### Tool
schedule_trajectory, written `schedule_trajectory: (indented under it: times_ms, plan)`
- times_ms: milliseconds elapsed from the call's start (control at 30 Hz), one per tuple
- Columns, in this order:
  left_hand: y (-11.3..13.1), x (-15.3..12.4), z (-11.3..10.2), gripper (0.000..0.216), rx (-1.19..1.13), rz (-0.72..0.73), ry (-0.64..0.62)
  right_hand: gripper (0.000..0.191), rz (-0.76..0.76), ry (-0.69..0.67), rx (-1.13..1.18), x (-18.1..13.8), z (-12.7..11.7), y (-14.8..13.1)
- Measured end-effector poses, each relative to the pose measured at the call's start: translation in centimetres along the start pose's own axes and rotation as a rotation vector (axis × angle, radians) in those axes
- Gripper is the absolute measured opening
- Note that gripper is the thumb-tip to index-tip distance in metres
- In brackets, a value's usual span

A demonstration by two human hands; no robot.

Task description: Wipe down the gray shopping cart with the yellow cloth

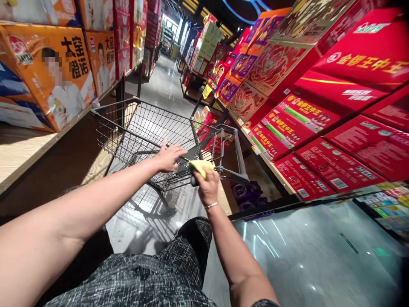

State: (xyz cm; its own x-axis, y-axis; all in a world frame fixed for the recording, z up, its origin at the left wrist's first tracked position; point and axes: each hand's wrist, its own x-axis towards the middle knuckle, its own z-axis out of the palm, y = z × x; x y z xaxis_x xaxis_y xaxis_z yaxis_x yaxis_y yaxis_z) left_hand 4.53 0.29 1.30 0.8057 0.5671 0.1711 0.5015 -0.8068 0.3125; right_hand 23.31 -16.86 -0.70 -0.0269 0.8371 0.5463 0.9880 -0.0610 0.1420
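Note:
A black wire shopping cart (159, 117) stands in front of me, turned sideways in the aisle. At the near top rim of its basket is my left hand (169, 157), the index finger reaching along it and the other fingers curled over the rim. My right hand (209, 183), with a thin bracelet at the wrist, is closed on a yellow cloth (201, 166). The cloth lies against the same rim, just right of my left hand. Part of the cloth is hidden by my fingers. The cart's handle (241, 157) is at its right end.
Orange boxes (73, 76) stand on a wooden shelf (28, 155) at the left. Red gift boxes (345, 149) are stacked along the right, with purple packs (251, 194) below them. The shiny floor (162, 81) runs on between more shelves.

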Motion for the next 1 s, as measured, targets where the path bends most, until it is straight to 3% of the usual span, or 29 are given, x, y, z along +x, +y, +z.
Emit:
schedule_trajectory:
  times_ms: [67, 133, 233, 333, 533, 700, 767, 833, 933, 1000]
  plan:
    - [1.4, 0.2, 0.6, 0.07, -0.056, 0.062, -0.036, 0.028, -0.143, -0.034, 0.012, 0.6, 0.9, -1.4]
    - [1.9, 0.1, 1.2, 0.071, -0.093, 0.096, -0.041, 0.026, -0.193, 0.031, -0.041, 1.1, 0.5, -1.0]
    - [1.2, -0.1, 1.9, 0.072, -0.12, 0.131, -0.007, 0.02, -0.245, 0.17, -0.13, 1.2, -1.7, 2.0]
    - [0.3, -0.4, 2.0, 0.068, -0.151, 0.148, 0.001, 0.025, -0.326, 0.2, -0.149, -0.4, -4.4, 5.7]
    - [0.1, -1.2, 1.0, 0.056, -0.218, 0.148, -0.014, 0.03, -0.278, 0.194, -0.185, -5.3, -9.6, 9.5]
    - [-0.2, -2.3, 0.4, 0.042, -0.266, 0.16, 0.015, 0.031, -0.073, 0.214, -0.082, -6.0, -13.0, 8.9]
    - [-0.3, -2.9, 0.1, 0.038, -0.275, 0.149, 0.038, 0.032, -0.003, 0.156, 0.1, -5.2, -13.7, 7.8]
    - [0.1, -3.6, -0.3, 0.035, -0.265, 0.1, 0.063, 0.035, 0.002, 0.014, 0.337, -3.9, -14.4, 6.6]
    - [1.9, -4.7, -0.6, 0.037, -0.281, 0.078, 0.095, 0.035, -0.098, -0.239, 0.646, -1.1, -15.4, 5.0]
    - [3.7, -5.5, -0.5, 0.042, -0.351, 0.169, 0.099, 0.037, -0.212, -0.35, 0.777, 1.3, -15.7, 4.3]
